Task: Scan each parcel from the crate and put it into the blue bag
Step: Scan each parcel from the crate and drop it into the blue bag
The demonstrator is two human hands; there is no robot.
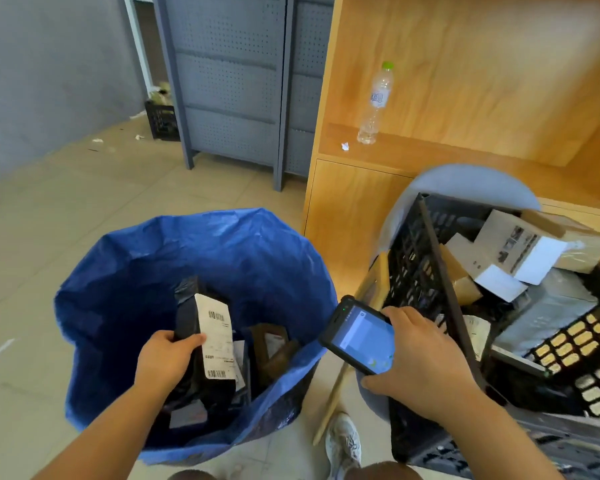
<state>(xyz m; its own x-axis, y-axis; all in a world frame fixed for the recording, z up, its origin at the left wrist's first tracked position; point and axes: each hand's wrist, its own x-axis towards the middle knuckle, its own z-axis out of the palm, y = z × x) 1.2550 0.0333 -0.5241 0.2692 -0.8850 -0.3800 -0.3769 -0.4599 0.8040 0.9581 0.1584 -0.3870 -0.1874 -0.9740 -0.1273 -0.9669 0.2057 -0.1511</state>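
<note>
Left hand [168, 358]: its grip is closed on a black parcel [201, 344] with a white label, held over the open blue bag [146, 258]. Right hand [420, 362]: its grip is closed on a scanner [359, 336], beside the black crate [426, 271] of parcels.

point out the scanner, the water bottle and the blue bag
scanner [362, 337], head view, on the middle of its lit screen
water bottle [376, 103], head view, on the label around its middle
blue bag [222, 251], head view, on the bare inner wall at the far side
</note>
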